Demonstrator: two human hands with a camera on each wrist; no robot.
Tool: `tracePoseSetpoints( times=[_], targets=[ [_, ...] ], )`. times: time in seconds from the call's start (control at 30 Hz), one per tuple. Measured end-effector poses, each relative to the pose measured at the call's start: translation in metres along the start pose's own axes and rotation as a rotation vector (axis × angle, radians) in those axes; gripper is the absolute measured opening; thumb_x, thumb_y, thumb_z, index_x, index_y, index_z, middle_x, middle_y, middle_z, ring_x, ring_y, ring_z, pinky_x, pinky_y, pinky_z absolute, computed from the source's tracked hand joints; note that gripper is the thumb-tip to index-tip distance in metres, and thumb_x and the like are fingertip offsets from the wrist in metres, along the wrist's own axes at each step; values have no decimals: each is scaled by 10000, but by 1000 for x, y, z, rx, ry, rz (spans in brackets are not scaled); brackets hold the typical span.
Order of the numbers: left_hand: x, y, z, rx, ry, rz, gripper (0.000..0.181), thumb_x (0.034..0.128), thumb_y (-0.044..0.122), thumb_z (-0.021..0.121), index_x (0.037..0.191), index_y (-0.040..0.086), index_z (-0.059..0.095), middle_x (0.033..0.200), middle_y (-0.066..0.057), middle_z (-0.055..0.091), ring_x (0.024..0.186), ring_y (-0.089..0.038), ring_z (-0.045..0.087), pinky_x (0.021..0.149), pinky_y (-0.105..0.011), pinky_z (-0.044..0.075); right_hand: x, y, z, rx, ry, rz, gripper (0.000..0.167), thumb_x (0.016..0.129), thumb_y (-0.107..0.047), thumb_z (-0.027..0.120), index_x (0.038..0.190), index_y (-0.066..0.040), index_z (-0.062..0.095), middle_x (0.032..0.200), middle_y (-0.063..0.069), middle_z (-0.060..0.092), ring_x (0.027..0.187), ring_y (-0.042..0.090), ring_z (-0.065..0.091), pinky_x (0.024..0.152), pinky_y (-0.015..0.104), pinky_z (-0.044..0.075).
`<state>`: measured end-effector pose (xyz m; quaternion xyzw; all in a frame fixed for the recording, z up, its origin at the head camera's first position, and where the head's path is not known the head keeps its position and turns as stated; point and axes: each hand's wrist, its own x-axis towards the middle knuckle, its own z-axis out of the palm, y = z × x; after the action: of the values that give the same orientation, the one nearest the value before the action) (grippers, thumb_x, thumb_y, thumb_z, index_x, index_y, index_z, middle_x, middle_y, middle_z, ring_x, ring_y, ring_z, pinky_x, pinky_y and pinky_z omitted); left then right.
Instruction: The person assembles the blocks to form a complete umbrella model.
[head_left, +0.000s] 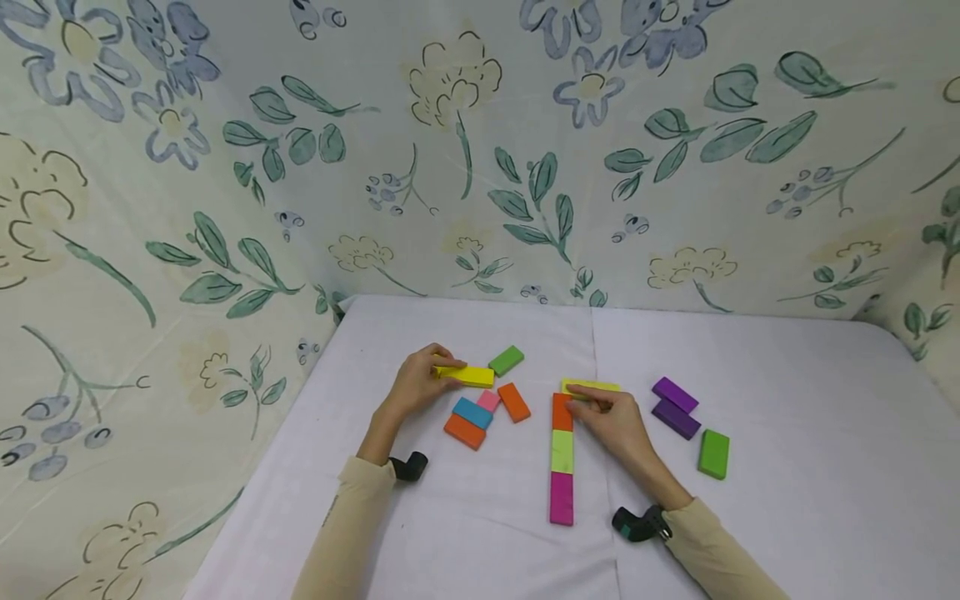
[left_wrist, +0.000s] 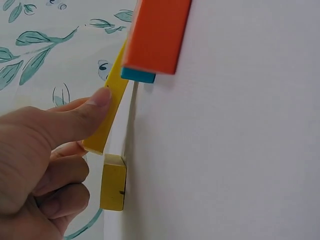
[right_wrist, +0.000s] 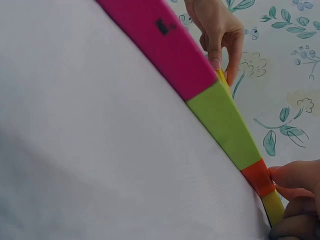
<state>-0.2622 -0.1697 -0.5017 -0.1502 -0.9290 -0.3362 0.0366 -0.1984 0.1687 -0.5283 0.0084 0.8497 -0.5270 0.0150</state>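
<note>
My left hand (head_left: 422, 380) pinches a yellow block (head_left: 474, 377) by one end, thumb against its side. In the left wrist view, another yellow block (left_wrist: 114, 182) is beside the curled fingers. My right hand (head_left: 613, 419) is at the far end of a row, its thumb and forefinger at an orange block (head_left: 561, 411). Behind that, a yellow block (head_left: 592, 385) lies crosswise, partly covered by the hand. Nearer in the row come a lime-green block (head_left: 562, 452) and a magenta block (head_left: 561, 498), end to end.
By the left hand lie a green block (head_left: 506, 361), an orange block (head_left: 514, 402), a pink block (head_left: 489, 400), a blue block (head_left: 472, 413) and another orange block (head_left: 464, 432). To the right are two purple blocks (head_left: 675, 393) and a green block (head_left: 714, 454). Floral cloth (head_left: 465, 217) hangs behind.
</note>
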Motion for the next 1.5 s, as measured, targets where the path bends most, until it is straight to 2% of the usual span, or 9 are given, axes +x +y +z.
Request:
tracePoseSetpoints(
  times=[0.33, 0.5, 0.8, 0.93, 1.23, 1.5],
  targets=[
    [-1, 3, -7, -21, 20, 26, 281, 855, 127, 848, 1132, 105, 813, 1093, -87, 684, 1017, -256, 608, 893, -375, 536, 0, -2, 1, -7, -5, 5, 325, 933, -221, 782, 1247, -139, 769, 678, -35, 402, 602, 75, 380, 530, 209, 278],
    [0, 15, -6, -44, 7, 55, 273, 861, 134, 843, 1132, 117, 814, 1083, -73, 684, 1000, -240, 604, 850, -326, 522, 0, -1, 0, -15, 1, -9, 329, 929, -226, 787, 1244, -131, 770, 674, -35, 410, 595, 67, 384, 525, 212, 282],
    [2, 49, 15, -81, -33, 55, 266, 885, 143, 829, 1149, 118, 806, 1118, -70, 685, 990, -221, 594, 844, -309, 542, -1, -3, 0, -26, 0, -4, 337, 930, -237, 780, 1254, -144, 766, 668, -34, 411, 595, 90, 392, 525, 213, 285],
    [6, 59, 29, -56, -56, 40, 278, 898, 172, 821, 1174, 144, 801, 1142, -54, 681, 983, -203, 590, 840, -303, 535, -1, -2, 0, -31, 0, -9, 335, 932, -232, 775, 1256, -148, 765, 680, -28, 423, 609, 96, 405, 537, 213, 298],
    [19, 72, 51, -48, -49, 33, 276, 871, 193, 849, 1140, 140, 812, 1102, -35, 693, 1028, -227, 634, 958, -398, 514, 0, 1, 1, -29, 19, -16, 317, 927, -226, 786, 1232, -143, 777, 676, -36, 420, 612, 76, 391, 534, 207, 286],
    [25, 77, 61, -9, -81, 41, 274, 882, 202, 840, 1144, 130, 809, 1121, -31, 703, 1043, -216, 647, 980, -390, 523, 1, 1, 0, -28, 12, -24, 324, 929, -238, 786, 1236, -135, 774, 674, -34, 422, 611, 76, 390, 532, 212, 291]
  ],
)
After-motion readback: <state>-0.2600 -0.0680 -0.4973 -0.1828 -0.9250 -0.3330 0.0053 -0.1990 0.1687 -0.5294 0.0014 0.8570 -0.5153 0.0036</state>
